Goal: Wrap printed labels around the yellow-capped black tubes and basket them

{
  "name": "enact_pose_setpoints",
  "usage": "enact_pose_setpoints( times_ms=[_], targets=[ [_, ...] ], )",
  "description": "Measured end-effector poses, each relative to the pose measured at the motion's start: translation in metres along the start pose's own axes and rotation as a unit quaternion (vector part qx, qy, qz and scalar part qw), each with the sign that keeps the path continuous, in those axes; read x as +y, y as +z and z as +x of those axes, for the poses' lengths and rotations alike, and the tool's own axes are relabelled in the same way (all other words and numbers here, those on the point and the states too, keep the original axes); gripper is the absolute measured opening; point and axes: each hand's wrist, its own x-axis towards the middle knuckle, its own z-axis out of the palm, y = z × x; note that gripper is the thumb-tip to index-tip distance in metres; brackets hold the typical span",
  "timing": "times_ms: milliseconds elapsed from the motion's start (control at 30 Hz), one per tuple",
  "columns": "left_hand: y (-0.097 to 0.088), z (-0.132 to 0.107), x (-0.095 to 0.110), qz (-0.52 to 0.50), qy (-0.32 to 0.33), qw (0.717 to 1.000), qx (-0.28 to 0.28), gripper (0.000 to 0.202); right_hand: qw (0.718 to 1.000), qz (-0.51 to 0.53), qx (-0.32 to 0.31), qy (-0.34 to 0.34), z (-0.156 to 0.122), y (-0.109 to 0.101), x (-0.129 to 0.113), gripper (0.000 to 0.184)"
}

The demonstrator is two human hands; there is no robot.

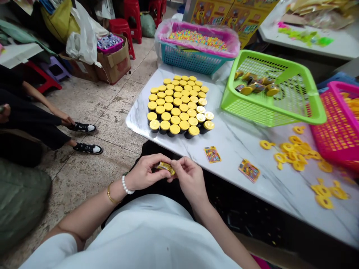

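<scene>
Over my lap, my left hand (144, 173) is closed around a small yellow-labelled tub (165, 166) lying on its side. The fingers of my right hand (189, 175) pinch the tub's right end; they hide part of it. In front of my hands, several dark tubs with yellow lids (175, 111) stand upright in a tight group on the white marbled table (224, 130). Two flat printed labels (212, 154) lie near the table's front edge, right of my hands. Farther right are loose yellow plastic ring-shaped pieces (298, 157).
A green basket (273, 112) holds several labelled tubs. Behind the group stands a teal basket (190, 61) with a pink-lined tray of colourful small pieces. A pink basket (328, 138) is at the right. Another person's hand (66, 118) and shoes are at left.
</scene>
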Motion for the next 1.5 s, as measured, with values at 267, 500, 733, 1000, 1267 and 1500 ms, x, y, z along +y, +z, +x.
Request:
enact_pose_setpoints(
  times_ms=[267, 500, 733, 1000, 1267, 1500],
  targets=[
    [-0.002, 0.003, -0.006, -0.114, -0.068, 0.991, 0.005, 0.041, 0.998, 0.009, -0.06, 0.003, 0.0, -0.004, 0.003, 0.031],
    [-0.005, 0.001, -0.01, -0.084, -0.066, 0.993, 0.055, 0.035, 0.994, -0.063, 0.018, -0.088, -0.005, 0.002, 0.015, 0.028],
    [-0.009, -0.003, -0.007, 0.002, 0.012, 1.0, 0.016, 0.025, 0.987, 0.13, -0.027, 0.09, 0.004, 0.001, 0.013, 0.035],
    [-0.017, -0.005, -0.002, 0.139, 0.033, 0.99, -0.01, 0.023, 0.98, 0.126, -0.088, 0.125, 0.002, -0.003, 0.013, 0.031],
    [-0.002, -0.004, -0.008, -0.048, -0.163, 0.985, -0.031, 0.051, 0.859, -0.312, 0.005, -0.406, -0.012, -0.003, 0.038, 0.036],
    [-0.005, 0.003, -0.015, -0.056, -0.164, 0.985, -0.023, 0.056, 0.779, -0.397, 0.012, -0.485, -0.003, -0.008, 0.045, 0.053]
  ],
)
